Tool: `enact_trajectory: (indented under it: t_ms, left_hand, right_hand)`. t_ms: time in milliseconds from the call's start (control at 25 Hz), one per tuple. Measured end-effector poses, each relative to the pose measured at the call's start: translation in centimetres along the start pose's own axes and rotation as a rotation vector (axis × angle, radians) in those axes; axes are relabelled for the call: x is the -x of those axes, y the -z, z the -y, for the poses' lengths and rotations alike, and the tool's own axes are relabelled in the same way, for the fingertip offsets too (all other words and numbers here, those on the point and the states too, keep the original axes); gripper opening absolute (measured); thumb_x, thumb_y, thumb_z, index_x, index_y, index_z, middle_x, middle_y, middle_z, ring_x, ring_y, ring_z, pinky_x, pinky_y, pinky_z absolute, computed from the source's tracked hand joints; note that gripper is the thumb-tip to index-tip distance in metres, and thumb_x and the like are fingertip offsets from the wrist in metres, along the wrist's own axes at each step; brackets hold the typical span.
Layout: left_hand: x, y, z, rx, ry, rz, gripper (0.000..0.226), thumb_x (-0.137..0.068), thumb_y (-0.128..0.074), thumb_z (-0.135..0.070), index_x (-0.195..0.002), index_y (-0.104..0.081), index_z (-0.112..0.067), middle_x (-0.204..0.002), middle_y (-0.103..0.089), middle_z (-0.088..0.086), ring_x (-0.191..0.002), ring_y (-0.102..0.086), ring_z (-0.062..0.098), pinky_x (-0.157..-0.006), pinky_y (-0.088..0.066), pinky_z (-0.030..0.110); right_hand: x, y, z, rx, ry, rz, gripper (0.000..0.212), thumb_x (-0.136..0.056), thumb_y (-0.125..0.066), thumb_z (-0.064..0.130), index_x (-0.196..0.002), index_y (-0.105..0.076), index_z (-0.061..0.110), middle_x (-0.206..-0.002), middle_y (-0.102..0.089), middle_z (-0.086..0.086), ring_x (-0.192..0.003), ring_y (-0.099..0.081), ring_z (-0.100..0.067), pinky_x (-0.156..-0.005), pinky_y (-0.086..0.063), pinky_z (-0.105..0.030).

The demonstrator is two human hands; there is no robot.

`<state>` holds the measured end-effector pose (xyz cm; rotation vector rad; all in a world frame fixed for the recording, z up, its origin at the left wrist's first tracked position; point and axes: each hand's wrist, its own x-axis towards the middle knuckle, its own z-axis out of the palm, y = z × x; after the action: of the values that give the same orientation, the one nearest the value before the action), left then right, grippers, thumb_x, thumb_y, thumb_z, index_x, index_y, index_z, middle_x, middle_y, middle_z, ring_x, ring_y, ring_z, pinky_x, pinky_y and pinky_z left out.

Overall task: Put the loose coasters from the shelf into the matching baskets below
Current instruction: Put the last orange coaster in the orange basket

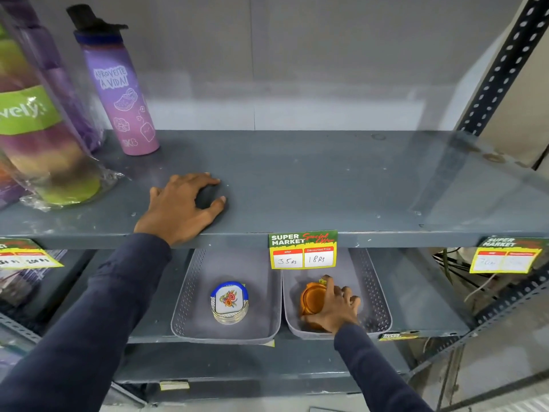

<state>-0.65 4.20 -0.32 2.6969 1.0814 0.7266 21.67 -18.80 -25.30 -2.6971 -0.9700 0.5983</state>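
Shelf (326,179) shows no loose coasters; left hand (181,206) rests open near its front edge. Right hand (335,304) grips orange coasters (312,298) in the right basket (377,292); nearly finished, I'd say.

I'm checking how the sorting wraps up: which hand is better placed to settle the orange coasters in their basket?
Right. The right hand is already on the orange round coasters inside the right grey perforated basket. The left hand rests empty on the grey metal upper shelf.
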Motion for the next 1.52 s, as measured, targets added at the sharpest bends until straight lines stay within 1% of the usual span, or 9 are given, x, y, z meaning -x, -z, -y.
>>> enact_trajectory:
  t_ms: [120, 360, 480, 560, 640, 720, 960, 1200, 1520]
  left_hand:
    - [0.1, 0.1, -0.1, 0.005, 0.004, 0.010, 0.053, -0.078, -0.045, -0.065, -0.121, -0.058, -0.038, -0.138, -0.054, -0.015, -0.128, -0.044, 0.019, -0.091, -0.030, 0.048]
    - [0.4, 0.4, -0.5, 0.017, 0.015, 0.024, 0.046, -0.083, -0.052, -0.057, -0.124, -0.057, -0.037, -0.141, -0.051, -0.016, -0.129, -0.040, 0.015, -0.098, -0.027, 0.048]
    - [0.6, 0.4, -0.5, 0.024, 0.043, 0.044, 0.048, -0.084, -0.051, -0.057, -0.128, -0.054, -0.038, -0.144, -0.047, -0.015, -0.131, -0.036, 0.012, -0.101, -0.024, 0.047]
    - [0.6, 0.5, -0.7, 0.008, 0.040, 0.060, 0.050, -0.083, -0.048, -0.058, -0.129, -0.053, -0.038, -0.145, -0.046, -0.015, -0.132, -0.035, 0.012, -0.100, -0.023, 0.044]
    - [0.4, 0.6, -0.8, -0.013, 0.036, 0.067, 0.051, -0.083, -0.046, -0.059, -0.130, -0.052, -0.038, -0.146, -0.045, -0.014, -0.132, -0.034, 0.013, -0.097, -0.022, 0.042]
    - [0.3, 0.6, -0.7, -0.024, 0.043, 0.079, 0.052, -0.083, -0.046, -0.059, -0.130, -0.051, -0.038, -0.147, -0.044, -0.013, -0.132, -0.034, 0.014, -0.096, -0.022, 0.042]
    - [0.5, 0.5, -0.5, 0.039, 0.039, 0.059, 0.053, -0.082, -0.048, -0.058, -0.130, -0.054, -0.035, -0.144, -0.047, -0.012, -0.130, -0.035, 0.012, -0.088, -0.017, 0.035]
    - [0.4, 0.3, -0.2, 0.040, 0.033, 0.049, 0.054, -0.081, -0.047, -0.057, -0.129, -0.055, -0.033, -0.144, -0.048, -0.012, -0.129, -0.035, 0.011, -0.087, -0.015, 0.034]
    - [0.4, 0.1, 0.0, 0.044, 0.018, 0.033, 0.054, -0.079, -0.045, -0.058, -0.127, -0.055, -0.035, -0.142, -0.049, -0.014, -0.127, -0.035, 0.010, -0.088, -0.016, 0.035]
  right_hand:
    - [-1.1, 0.5, 1.7, 0.191, -0.024, 0.080, 0.113, -0.062, -0.079, 0.058, -0.149, -0.013, 0.028, -0.143, -0.054, -0.010, -0.142, -0.032, -0.034, -0.113, -0.020, -0.050]
    - [-1.5, 0.4, 1.7, 0.215, -0.016, 0.072, 0.116, -0.061, -0.079, 0.059, -0.150, -0.014, 0.024, -0.136, -0.056, -0.013, -0.136, -0.043, -0.033, -0.111, -0.026, -0.048]
    - [-0.9, 1.3, 2.5, 0.265, -0.040, 0.144, 0.127, -0.062, -0.077, 0.062, -0.157, -0.001, 0.024, -0.155, -0.035, -0.018, -0.149, -0.024, -0.038, -0.117, -0.021, -0.051]
    - [-0.8, 2.5, 4.1, 0.235, 0.072, 0.131, 0.117, -0.064, -0.078, 0.060, -0.155, -0.015, 0.022, -0.161, -0.027, -0.016, -0.152, -0.018, -0.037, -0.114, -0.024, -0.047]
    - [-0.9, 3.2, 7.0, -0.023, 0.352, 0.089, 0.104, -0.063, -0.082, 0.055, -0.149, -0.031, 0.027, -0.157, -0.038, -0.004, -0.145, -0.034, -0.026, -0.106, -0.033, -0.035]
    - [-0.4, 2.2, 11.2, -0.183, 0.588, 0.098, 0.112, -0.062, -0.088, 0.051, -0.153, -0.024, 0.033, -0.159, -0.033, 0.004, -0.144, -0.034, -0.014, -0.115, -0.033, -0.031]
    - [-0.7, -6.4, 17.5, 0.153, 0.651, 0.285, 0.127, -0.062, -0.092, 0.052, -0.152, -0.002, 0.059, -0.171, 0.014, 0.007, -0.157, -0.002, -0.037, -0.121, -0.026, -0.057]
    - [-2.1, -9.3, 18.0, 0.327, 0.678, 0.191, 0.084, -0.079, -0.079, 0.047, -0.148, -0.032, 0.056, -0.170, -0.007, 0.006, -0.141, -0.026, -0.044, -0.115, -0.035, -0.047]
    - [-1.5, -9.3, 18.1, 0.349, 0.660, 0.194, 0.082, -0.083, -0.074, 0.049, -0.149, -0.026, 0.057, -0.170, -0.004, 0.006, -0.138, -0.025, -0.045, -0.114, -0.033, -0.052]
